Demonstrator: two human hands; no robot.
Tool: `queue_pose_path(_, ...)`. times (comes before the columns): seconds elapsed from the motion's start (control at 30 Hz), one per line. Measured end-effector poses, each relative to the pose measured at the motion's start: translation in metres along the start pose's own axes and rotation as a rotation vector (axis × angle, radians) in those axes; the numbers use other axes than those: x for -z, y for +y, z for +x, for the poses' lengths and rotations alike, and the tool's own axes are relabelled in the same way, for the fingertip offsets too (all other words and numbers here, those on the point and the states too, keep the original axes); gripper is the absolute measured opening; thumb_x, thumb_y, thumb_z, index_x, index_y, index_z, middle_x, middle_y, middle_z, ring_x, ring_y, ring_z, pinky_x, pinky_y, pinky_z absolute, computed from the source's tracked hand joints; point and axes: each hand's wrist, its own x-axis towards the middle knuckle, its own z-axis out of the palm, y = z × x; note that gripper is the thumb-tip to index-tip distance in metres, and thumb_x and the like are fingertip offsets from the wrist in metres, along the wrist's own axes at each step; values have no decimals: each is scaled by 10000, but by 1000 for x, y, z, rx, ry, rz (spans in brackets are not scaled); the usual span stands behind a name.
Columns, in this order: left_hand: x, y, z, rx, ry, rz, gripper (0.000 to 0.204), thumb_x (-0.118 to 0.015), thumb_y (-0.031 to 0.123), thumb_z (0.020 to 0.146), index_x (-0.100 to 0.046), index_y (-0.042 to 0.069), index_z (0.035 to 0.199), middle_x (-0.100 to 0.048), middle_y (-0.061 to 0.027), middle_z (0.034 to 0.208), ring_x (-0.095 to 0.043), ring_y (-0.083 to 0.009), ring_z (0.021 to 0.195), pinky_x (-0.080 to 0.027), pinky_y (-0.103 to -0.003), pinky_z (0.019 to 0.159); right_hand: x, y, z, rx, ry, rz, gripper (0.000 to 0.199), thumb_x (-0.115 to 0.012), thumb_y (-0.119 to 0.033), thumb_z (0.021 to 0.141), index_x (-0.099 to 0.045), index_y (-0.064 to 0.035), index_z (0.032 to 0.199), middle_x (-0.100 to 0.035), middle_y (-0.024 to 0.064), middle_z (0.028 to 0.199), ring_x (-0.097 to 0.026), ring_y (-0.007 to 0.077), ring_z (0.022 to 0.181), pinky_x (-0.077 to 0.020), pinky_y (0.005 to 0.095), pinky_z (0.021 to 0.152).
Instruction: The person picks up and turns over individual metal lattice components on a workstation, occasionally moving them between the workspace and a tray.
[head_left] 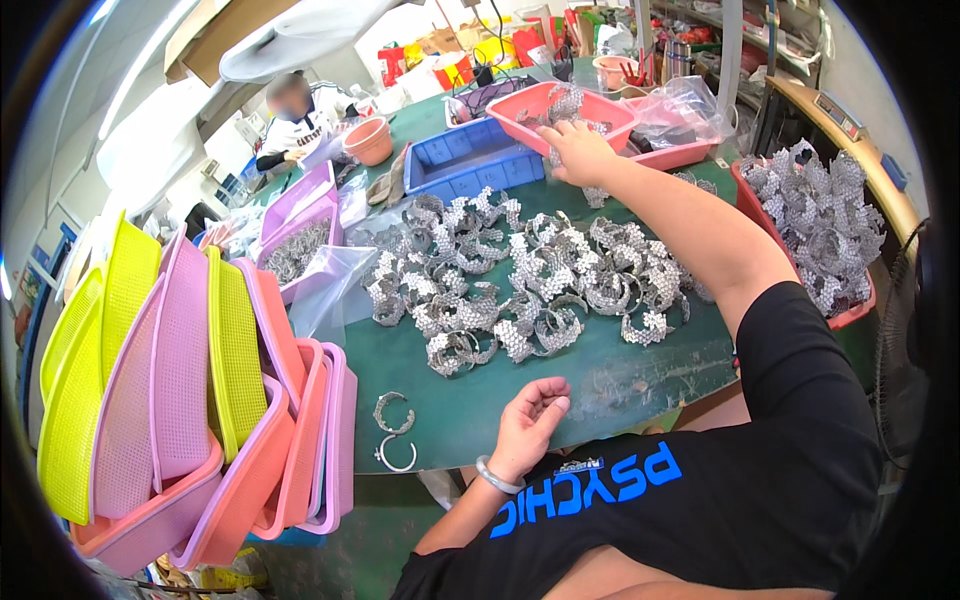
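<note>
Head view: at twelve o'clock the right hand (578, 150) reaches over the green table (620, 385) to the rim of a pink tray (520, 108), fingers spread flat on silvery bracelets there; whether it grips one cannot be told. At six o'clock the left hand (532, 415) rests at the table edge, fingers curled loosely, nothing visible in it. Between them sprawls a heap of glittery cuff bracelets (530, 280), curved open bands with a studded texture. Two loose bracelets (393, 430) lie at seven o'clock. A blue divided tray (470, 160) stands just beside the pink one. Stacked plastic mesh baskets (180, 390), yellow, lilac and salmon, lean at nine o'clock. A red bin of bracelets (820, 220) sits at three.
</note>
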Motion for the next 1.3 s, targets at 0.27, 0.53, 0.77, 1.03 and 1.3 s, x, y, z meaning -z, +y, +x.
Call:
queue_pose_path(0.27, 1, -8, 1, 21, 13, -26, 255, -533, 15, 853, -509, -40, 1100, -581, -104, 1043, -561, -163, 961, -436, -284, 882, -4, 14, 4, -115, 36, 136, 512, -599, -163, 705, -454, -99, 1191, -534, 163, 1045, -505, 345, 1011, -430, 421, 856)
queue_pose_path(0.53, 1, -7, -1, 43, 24, 6, 261, -529, 20, 856, -500, -47, 1107, -574, -111, 1055, -556, -167, 967, -433, -287, 891, 10, 21, 21, -295, 48, 364, 477, -623, -242, 673, -532, -85, 1114, -562, 182, 1072, -536, 352, 993, -429, 408, 872)
queue_pose_path(0.77, 0, -6, -2, 68, 28, 66, 264, -525, 20, 857, -496, -47, 1112, -574, -108, 1052, -557, -166, 966, -434, -285, 886, -3, 27, 20, -206, 137, 391, 478, -638, -243, 670, -542, -100, 1116, -538, 169, 1082, -498, 351, 1022, -414, 409, 875)
queue_pose_path(1.03, -5, -1, 1, 64, 39, 91, 264, -541, 42, 858, -506, -33, 1109, -584, -91, 1042, -558, -129, 936, -441, -258, 848, 0, 24, 10, -15, 281, 317, 435, -638, -228, 684, -541, -113, 1092, -508, 151, 1050, -470, 352, 1013, -395, 422, 879)
queue_pose_path(1.3, -8, -1, 3, 53, 37, 137, 255, -521, 39, 861, -502, -34, 1105, -578, -115, 1047, -561, -174, 950, -439, -293, 865, -6, 37, 7, 55, 239, 384, 443, -652, -287, 702, -547, -139, 1105, -520, 145, 1074, -474, 339, 1035, -407, 416, 870)
